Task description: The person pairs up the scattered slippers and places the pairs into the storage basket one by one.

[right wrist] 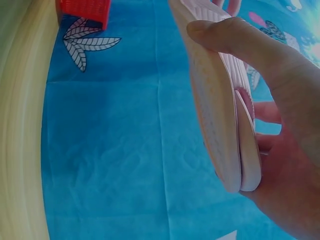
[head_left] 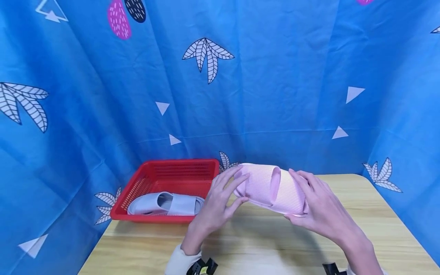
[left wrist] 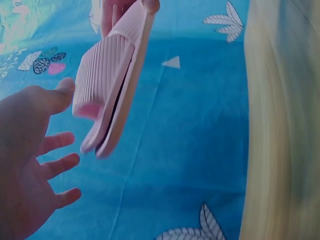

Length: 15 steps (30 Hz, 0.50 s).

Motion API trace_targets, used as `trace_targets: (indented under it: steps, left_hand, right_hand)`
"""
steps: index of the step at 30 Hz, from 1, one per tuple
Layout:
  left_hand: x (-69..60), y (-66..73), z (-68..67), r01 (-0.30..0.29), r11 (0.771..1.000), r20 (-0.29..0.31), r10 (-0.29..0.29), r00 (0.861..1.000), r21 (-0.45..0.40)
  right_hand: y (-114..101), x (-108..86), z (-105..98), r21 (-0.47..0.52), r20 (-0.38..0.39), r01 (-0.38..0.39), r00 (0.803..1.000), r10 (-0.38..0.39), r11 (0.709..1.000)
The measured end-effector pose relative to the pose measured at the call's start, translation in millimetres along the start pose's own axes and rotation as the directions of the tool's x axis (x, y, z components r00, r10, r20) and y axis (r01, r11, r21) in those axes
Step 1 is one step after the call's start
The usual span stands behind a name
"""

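Observation:
A pair of pink slippers (head_left: 262, 185), fitted one into the other, is held up above the table. Ribbed straps cross them, and their two soles show edge-on in the right wrist view. My right hand (head_left: 324, 210) grips one end, its thumb (right wrist: 215, 32) lying along a sole. At the other end is my left hand (head_left: 216, 204); in the left wrist view its fingers (left wrist: 62, 167) are spread apart and its thumb comes close to a strap. Whether that thumb touches the strap, I cannot tell.
A red plastic basket (head_left: 154, 218) stands on the left of the wooden table (head_left: 357, 229), with pale slippers (head_left: 185, 204) lying in its front part. A blue patterned curtain (head_left: 285, 95) hangs behind and at both sides.

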State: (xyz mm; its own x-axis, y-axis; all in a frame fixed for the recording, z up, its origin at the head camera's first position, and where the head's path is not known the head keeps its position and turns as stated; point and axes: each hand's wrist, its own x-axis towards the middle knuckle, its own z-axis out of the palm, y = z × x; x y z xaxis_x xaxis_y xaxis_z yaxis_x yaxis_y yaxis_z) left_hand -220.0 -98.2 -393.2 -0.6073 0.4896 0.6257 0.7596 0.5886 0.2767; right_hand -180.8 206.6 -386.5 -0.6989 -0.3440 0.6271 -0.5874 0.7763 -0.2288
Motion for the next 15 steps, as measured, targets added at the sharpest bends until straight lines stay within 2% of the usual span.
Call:
trace_targets:
  steps: [7,11,15]
  left_hand:
    - [-29.8,-16.5,-13.5,0.106,0.986,-0.014,-0.105,0.994,0.132]
    - [-53.1,-28.5,-20.9,0.184,0.961,-0.026,-0.182,0.983,0.209]
    - [-77.1,-44.9,-28.2,0.228,0.937,-0.042,-0.225,0.974,0.264]
  right_hand:
    - [6.7,-3.3,0.9,0.009,0.002,-0.014,1.000,0.014,1.000]
    - [9.6,-5.6,1.8,0.010,0.001,-0.021,1.000,0.021,1.000]
    - [14.0,-6.8,2.4,0.006,-0.014,-0.011,1.000,0.011,1.000]
